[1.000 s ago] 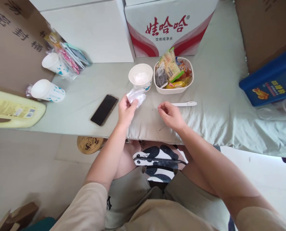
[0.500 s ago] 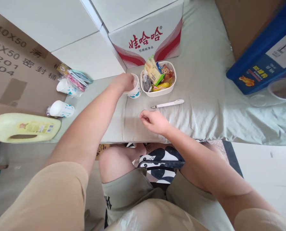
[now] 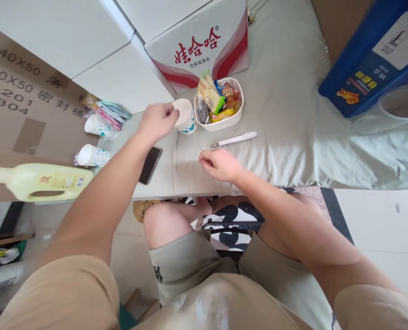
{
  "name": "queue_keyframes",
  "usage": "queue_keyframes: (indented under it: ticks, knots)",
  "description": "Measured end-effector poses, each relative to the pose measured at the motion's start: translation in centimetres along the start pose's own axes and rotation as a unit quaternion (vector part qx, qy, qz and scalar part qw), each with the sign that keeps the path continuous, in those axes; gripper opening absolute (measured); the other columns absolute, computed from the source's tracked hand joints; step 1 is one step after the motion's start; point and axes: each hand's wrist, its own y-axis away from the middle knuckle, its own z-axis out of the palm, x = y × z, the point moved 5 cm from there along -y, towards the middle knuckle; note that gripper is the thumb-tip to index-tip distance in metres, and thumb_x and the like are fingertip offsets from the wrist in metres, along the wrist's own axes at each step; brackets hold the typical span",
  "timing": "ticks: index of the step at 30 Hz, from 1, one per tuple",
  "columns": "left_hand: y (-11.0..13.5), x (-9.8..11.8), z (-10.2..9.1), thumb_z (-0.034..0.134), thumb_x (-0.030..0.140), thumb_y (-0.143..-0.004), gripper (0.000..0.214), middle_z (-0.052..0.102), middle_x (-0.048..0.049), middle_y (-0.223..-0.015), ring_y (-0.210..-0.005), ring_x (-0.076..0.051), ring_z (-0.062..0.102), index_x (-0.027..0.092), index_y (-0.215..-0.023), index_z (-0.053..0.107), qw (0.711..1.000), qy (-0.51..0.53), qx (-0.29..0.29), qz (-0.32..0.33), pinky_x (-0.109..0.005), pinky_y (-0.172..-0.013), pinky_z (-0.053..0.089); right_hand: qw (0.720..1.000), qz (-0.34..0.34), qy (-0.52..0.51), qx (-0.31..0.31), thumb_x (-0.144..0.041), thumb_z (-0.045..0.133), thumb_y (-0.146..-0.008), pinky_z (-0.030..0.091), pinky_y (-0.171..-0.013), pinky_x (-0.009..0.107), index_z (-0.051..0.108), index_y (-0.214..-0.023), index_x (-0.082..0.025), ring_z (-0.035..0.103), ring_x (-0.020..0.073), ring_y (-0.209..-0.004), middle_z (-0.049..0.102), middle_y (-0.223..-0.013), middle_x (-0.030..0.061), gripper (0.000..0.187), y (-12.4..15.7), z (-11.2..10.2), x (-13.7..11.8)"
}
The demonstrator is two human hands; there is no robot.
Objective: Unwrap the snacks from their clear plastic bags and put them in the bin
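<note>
My left hand is just left of a white paper cup with a blue leaf print. Its fingers are curled together, slightly blurred, with nothing visible in them; the fingertips overlap the cup's rim in view, and I cannot tell whether they touch. Right of the cup sits a white bowl filled with packaged snacks. My right hand is loosely closed over the cloth, showing nothing in its grasp. Just beyond it lies a white pen-like tool with a grey tip.
A dark phone lies under my left forearm. Further left are a yellow bottle, packs of paper cups and a cardboard box. Behind stands a white-and-red carton; to the right are a blue jug and a clear container.
My left hand has come out of the cup's mouth and moved left. The phone now shows beneath that arm. My right hand keeps its place, and the view has shifted slightly.
</note>
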Motion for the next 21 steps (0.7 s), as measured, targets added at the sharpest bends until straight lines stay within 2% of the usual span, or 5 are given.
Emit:
queue_keyframes:
  ticks: [6, 11, 15, 18, 21]
  knots:
    - [12.3, -3.9, 9.4, 0.053, 0.027, -0.089, 0.031, 0.052, -0.0018, -0.068, -0.067, -0.016, 0.046, 0.022, -0.063, 0.037, 0.995, 0.091, 0.003, 0.027, -0.032, -0.067, 0.034, 0.999, -0.001, 0.038, -0.019, -0.018, 0.053, -0.09, 0.037, -0.069, 0.028, 0.074, -0.1, -0.017, 0.061, 0.0187, -0.075, 0.073, -0.081, 0.0046, 0.023, 3.4, 1.5, 1.1]
    - [14.6, -4.5, 14.3, 0.05, 0.032, -0.093, 0.034, 0.063, -0.0063, -0.072, -0.071, -0.02, 0.055, 0.022, -0.061, 0.043, 0.996, 0.079, 0.026, -0.022, -0.035, -0.065, 0.03, 0.999, -0.015, 0.018, -0.024, -0.02, 0.052, -0.094, 0.044, -0.074, 0.028, 0.072, -0.095, -0.017, 0.066, 0.0185, -0.079, 0.076, -0.091, 0.0065, 0.02, 11.0, 4.6, -0.7]
    - [14.3, -4.6, 14.9, 0.051, 0.035, -0.094, 0.032, 0.069, -0.0083, -0.076, -0.074, -0.023, 0.06, 0.022, -0.065, 0.056, 0.995, 0.096, 0.03, -0.029, -0.036, -0.065, 0.031, 0.99, -0.057, -0.04, -0.121, -0.018, 0.053, -0.097, 0.048, -0.077, 0.026, 0.072, -0.095, -0.019, 0.069, 0.0169, -0.082, 0.077, -0.091, 0.006, 0.02, 18.1, 11.9, -4.9]
    - [14.4, -4.7, 14.8, 0.05, 0.033, -0.094, 0.029, 0.072, -0.0091, -0.082, -0.078, -0.024, 0.062, 0.022, -0.069, 0.061, 0.994, 0.101, 0.035, -0.017, -0.037, -0.067, 0.033, 0.952, -0.096, -0.016, -0.291, -0.019, 0.06, -0.096, 0.049, -0.078, 0.026, 0.074, -0.1, -0.019, 0.07, 0.0175, -0.091, 0.077, -0.101, 0.0062, 0.015, 21.5, 19.1, -7.6]
    - [14.6, -4.7, 14.9, 0.05, 0.033, -0.094, 0.029, 0.073, -0.0101, -0.087, -0.082, -0.025, 0.063, 0.023, -0.072, 0.065, 0.994, 0.105, 0.032, 0.002, -0.038, -0.069, 0.036, 0.909, -0.095, 0.04, -0.405, -0.026, 0.06, -0.1, 0.047, -0.073, 0.026, 0.075, -0.105, -0.023, 0.071, 0.0179, -0.095, 0.077, -0.108, 0.0042, 0.016, 22.9, 23.4, -8.1]
